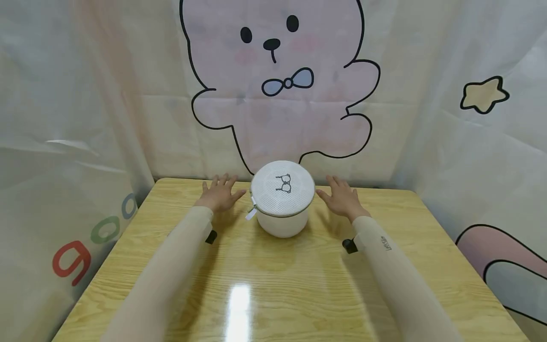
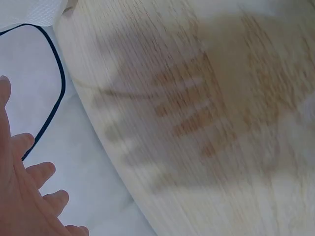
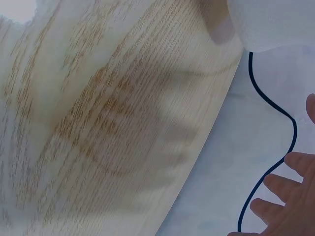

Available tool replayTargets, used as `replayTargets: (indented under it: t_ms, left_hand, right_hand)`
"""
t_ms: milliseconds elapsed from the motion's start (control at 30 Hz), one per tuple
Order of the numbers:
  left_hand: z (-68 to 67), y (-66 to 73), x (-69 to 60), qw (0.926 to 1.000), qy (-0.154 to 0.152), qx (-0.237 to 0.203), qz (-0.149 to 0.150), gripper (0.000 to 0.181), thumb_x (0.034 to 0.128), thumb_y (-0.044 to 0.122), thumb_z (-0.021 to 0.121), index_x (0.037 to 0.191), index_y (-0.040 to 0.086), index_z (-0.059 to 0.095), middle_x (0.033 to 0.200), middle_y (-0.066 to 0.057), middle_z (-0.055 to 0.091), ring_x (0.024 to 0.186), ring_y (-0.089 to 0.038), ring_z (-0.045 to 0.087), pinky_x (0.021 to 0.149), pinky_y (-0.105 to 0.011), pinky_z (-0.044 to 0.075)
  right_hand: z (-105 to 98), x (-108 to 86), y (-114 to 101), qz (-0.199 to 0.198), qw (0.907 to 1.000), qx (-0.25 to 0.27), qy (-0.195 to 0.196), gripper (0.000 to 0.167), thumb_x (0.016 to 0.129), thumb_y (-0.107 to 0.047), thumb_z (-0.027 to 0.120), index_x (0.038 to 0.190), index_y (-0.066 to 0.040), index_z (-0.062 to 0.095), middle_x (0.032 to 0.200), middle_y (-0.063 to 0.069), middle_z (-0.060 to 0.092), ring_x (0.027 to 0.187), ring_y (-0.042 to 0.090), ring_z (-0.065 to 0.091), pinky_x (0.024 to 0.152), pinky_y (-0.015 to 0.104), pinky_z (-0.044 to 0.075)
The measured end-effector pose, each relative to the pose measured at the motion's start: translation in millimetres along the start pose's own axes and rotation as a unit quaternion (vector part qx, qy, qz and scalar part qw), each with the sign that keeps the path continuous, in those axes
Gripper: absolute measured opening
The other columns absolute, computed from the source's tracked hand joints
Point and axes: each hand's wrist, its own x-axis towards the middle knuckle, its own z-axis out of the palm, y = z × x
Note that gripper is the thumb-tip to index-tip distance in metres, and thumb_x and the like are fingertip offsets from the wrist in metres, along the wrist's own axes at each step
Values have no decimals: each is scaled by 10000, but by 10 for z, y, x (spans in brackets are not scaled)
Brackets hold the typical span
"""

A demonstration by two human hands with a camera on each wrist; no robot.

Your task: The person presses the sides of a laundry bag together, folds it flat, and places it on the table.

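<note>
A white round mesh laundry bag stands upright on the wooden table, its zipper running around the top rim. A dark bra-like print marks its lid, and a white pull tab hangs at the left. My left hand is spread to the left of the bag, with a small gap between them. On the other side my right hand is likewise spread, apart from the bag. Both hands hold nothing. Part of the bag shows at the top right of the right wrist view; its contents are hidden.
The wooden table has its far edge just behind the bag and hands. A printed curtain with a cartoon bear hangs behind it, and more curtain encloses both sides. Light glares off the tabletop near the front.
</note>
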Motion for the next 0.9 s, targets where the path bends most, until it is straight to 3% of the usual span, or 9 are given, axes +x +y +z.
replayTargets:
  t_ms: [467, 900]
  left_hand:
    - [-133, 21, -62, 9990, -27, 230, 383, 748, 1079, 625, 333, 1678, 203, 185, 1751, -157, 81, 1595, -489, 15, 1198, -780, -30]
    - [-271, -40, -120, 9968, -64, 528, 596, 757, 1068, 652, 332, 1682, 242, 164, 1754, -142, 90, 1591, -496, 55, 1198, -790, 30]
  right_hand:
    - [-116, -63, -70, -216, 9997, 43, -43, 798, 1083, -576, 401, 1675, -105, 147, 1721, 251, 131, 1571, 517, 118, 1183, 802, 71]
    - [-220, -93, 4, -458, 9989, -45, -56, 795, 1080, -595, 389, 1673, -113, 172, 1719, 234, 164, 1573, 499, 139, 1174, 808, 105]
